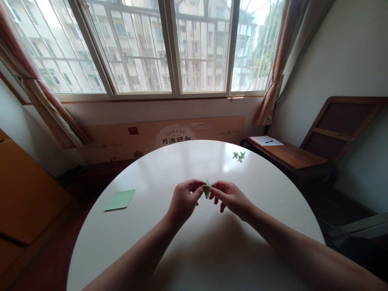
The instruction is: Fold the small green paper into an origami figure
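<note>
A small folded green paper piece (207, 189) is held above the middle of the round white table (145, 234). My left hand (184, 199) pinches its left side between thumb and fingers. My right hand (229, 197) pinches its right side, fingers curled. Both hands meet at the paper, a little above the tabletop.
A flat stack of green paper sheets (120, 200) lies at the table's left. Two small folded green paper figures (239, 155) sit at the far right of the table. A wooden side table with white paper and a pen (266, 141) stands to the right, under the window.
</note>
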Demonstrator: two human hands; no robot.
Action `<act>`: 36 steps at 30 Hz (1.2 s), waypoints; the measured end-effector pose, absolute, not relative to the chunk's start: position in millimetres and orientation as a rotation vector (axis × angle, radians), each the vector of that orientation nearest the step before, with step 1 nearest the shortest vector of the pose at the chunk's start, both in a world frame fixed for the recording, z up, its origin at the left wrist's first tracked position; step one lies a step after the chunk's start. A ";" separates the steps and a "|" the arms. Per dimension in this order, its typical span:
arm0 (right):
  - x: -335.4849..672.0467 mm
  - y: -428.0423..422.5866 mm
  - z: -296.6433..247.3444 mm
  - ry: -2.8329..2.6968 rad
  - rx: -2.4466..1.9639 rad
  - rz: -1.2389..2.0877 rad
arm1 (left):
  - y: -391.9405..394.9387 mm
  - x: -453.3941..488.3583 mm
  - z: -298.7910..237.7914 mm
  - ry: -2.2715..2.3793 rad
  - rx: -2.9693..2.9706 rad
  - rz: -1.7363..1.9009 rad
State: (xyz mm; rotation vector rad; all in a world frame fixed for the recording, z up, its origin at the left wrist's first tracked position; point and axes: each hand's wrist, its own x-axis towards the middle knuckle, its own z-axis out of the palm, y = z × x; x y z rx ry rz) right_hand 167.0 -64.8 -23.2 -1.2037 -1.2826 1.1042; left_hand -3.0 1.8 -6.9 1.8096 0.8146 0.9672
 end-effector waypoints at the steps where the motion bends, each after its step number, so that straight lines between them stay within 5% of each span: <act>1: 166.8 -65.2 -23.0 -1.288 -1.206 1.095 | 1.6 -2.6 -6.4 0.812 1.775 0.980; 36: 167.0 -63.6 -26.2 -1.215 -1.146 1.049 | 1.9 -6.8 -4.3 0.749 2.077 1.014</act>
